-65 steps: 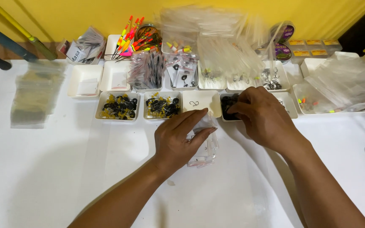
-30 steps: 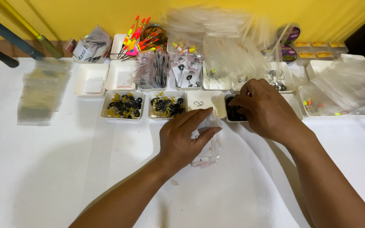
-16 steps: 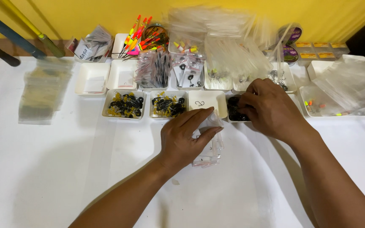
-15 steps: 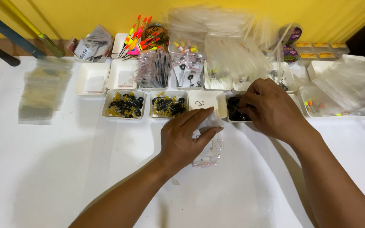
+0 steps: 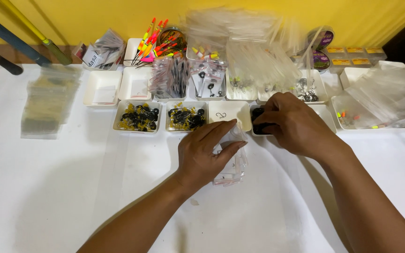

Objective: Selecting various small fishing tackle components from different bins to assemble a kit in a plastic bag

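Observation:
My left hand [image 5: 207, 152] grips a small bundle of clear plastic bags [image 5: 233, 161] against the white table, thumb and fingers closed over its top edge. My right hand [image 5: 291, 122] reaches into a small white tray of black pieces [image 5: 257, 115], fingertips pinched down among them; what they hold is hidden. Between the hands sits a white tray with one small wire hook [image 5: 221, 115].
Two white trays of black and yellow pieces [image 5: 137, 117] [image 5: 186, 117] lie left of the hands. Behind them are more trays, packets, colourful floats [image 5: 153, 40] and heaps of clear bags [image 5: 258, 51]. A stack of flat bags [image 5: 48, 100] lies at the left.
Both hands stay almost in place; my right hand's fingers have shifted slightly inside the tray of black pieces. The camera view has moved a little.

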